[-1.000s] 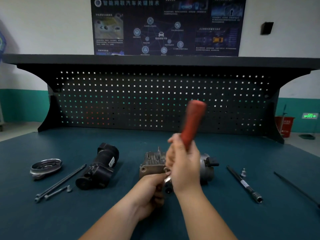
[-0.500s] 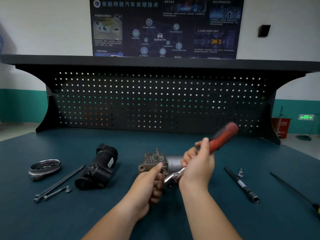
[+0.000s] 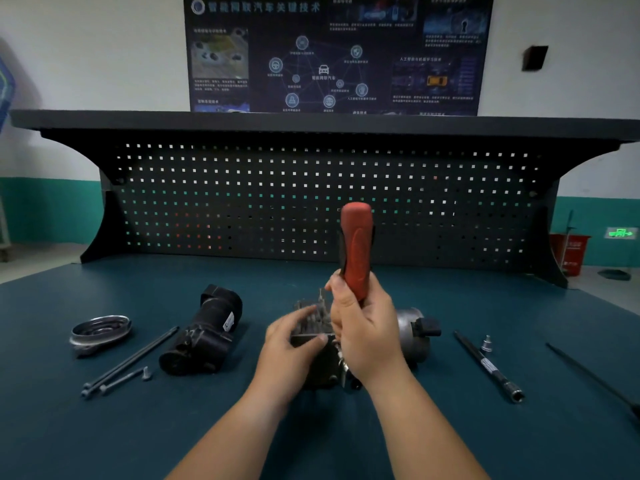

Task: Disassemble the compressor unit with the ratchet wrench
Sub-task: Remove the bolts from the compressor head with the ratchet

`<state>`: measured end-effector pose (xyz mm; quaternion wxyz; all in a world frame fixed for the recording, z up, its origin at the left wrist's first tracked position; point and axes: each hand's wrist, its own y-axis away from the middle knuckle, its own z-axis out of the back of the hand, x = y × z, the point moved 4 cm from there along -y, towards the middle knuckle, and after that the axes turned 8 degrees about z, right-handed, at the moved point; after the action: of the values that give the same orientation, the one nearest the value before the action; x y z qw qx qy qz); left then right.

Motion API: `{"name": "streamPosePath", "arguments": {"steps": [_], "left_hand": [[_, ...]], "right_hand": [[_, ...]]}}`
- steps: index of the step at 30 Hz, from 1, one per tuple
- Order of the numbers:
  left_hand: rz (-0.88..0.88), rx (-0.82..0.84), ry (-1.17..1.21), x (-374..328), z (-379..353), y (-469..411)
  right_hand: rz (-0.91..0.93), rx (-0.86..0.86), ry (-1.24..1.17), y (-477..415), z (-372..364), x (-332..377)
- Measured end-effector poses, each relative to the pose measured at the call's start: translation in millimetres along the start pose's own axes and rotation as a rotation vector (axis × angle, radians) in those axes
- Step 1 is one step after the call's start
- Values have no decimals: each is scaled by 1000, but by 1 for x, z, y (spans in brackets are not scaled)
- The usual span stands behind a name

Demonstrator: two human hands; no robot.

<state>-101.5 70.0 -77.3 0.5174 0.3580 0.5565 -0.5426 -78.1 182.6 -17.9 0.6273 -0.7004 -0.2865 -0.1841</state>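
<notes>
The grey metal compressor unit (image 3: 407,327) lies on the blue bench at centre, mostly hidden behind my hands. My right hand (image 3: 367,327) grips the ratchet wrench (image 3: 356,247) by its red handle, which stands nearly upright; the wrench head is at the unit's near end, largely hidden. My left hand (image 3: 291,344) holds the finned block of the unit, fingers over its top and thumb on its near face.
On the left lie a black motor housing (image 3: 204,332), a round metal cover (image 3: 100,330), two long bolts (image 3: 131,360) and a short screw (image 3: 147,373). On the right are an extension bar (image 3: 488,367), a small socket (image 3: 486,342) and a thin black rod (image 3: 588,375). A pegboard (image 3: 311,202) backs the bench.
The wrench handle has swung from leaning right back to nearly upright. My left hand has shifted from the unit's near end up onto its finned block.
</notes>
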Motion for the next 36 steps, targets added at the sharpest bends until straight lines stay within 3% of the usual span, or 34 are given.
{"name": "streamPosePath", "arguments": {"steps": [3,8,11,16,22,25,27,29,32,34,36], "left_hand": [[17,-16,4,6,-2,0],[30,-42,33,8,-1,-4],[10,-68,-69,7,0,-3],[-5,-83,-140,5,0,1],[82,-64,31,5,1,0],[83,-40,-16,3,2,2],[21,-30,-130,-2,1,6],[-174,-125,-240,-14,4,11],[-401,-244,-12,-31,13,22],[-356,-137,166,-30,9,23],[-264,-25,154,-24,0,21]], "right_hand": [[-70,-290,-125,0,11,-3],[-392,-941,-461,5,49,-24],[-488,-1064,-524,11,55,-32],[-360,-919,-458,2,48,-21],[-139,-420,-275,-7,24,0],[-63,-134,-185,-5,8,3],[3,54,-34,-1,-2,4],[68,189,68,3,-11,6],[45,105,12,1,-5,7],[-30,-49,-119,-1,4,5],[-82,-222,-222,-3,13,4]]}}
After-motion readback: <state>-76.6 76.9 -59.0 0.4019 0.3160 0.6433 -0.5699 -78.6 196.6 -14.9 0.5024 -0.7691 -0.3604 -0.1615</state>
